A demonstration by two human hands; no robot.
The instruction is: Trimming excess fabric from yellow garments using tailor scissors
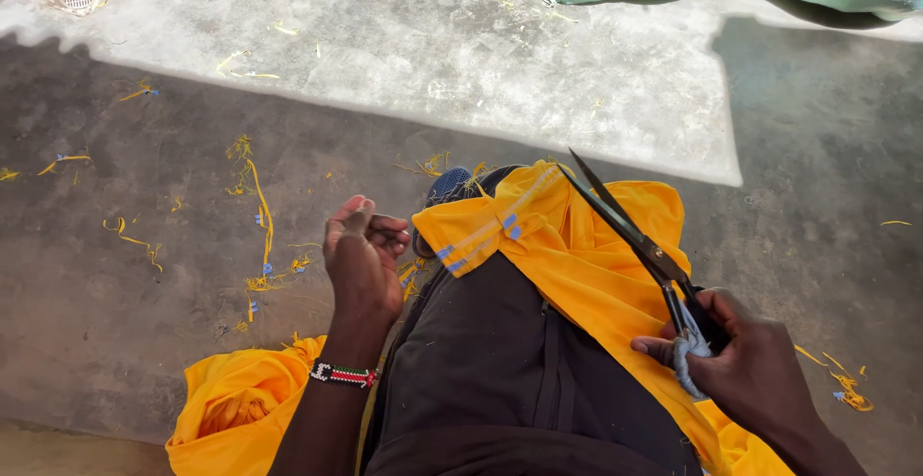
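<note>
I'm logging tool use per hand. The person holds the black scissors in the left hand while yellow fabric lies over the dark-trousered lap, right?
Not quite: the black metal scissors with cloth-wrapped handles are in the right hand, blades slightly parted and pointing up over the cloth. The left hand, with a beaded bracelet at the wrist, is loosely closed beside the striped edge. The yellow fabric does lie over the dark-trousered lap, as the head view shows.

Both forearms are bare, with no sleeves showing. The left wrist wears a beaded bracelet (pixel 343 374) in red, white, green and black. Dark trousers (pixel 510 380) with a stitched seam cover the legs.
</note>
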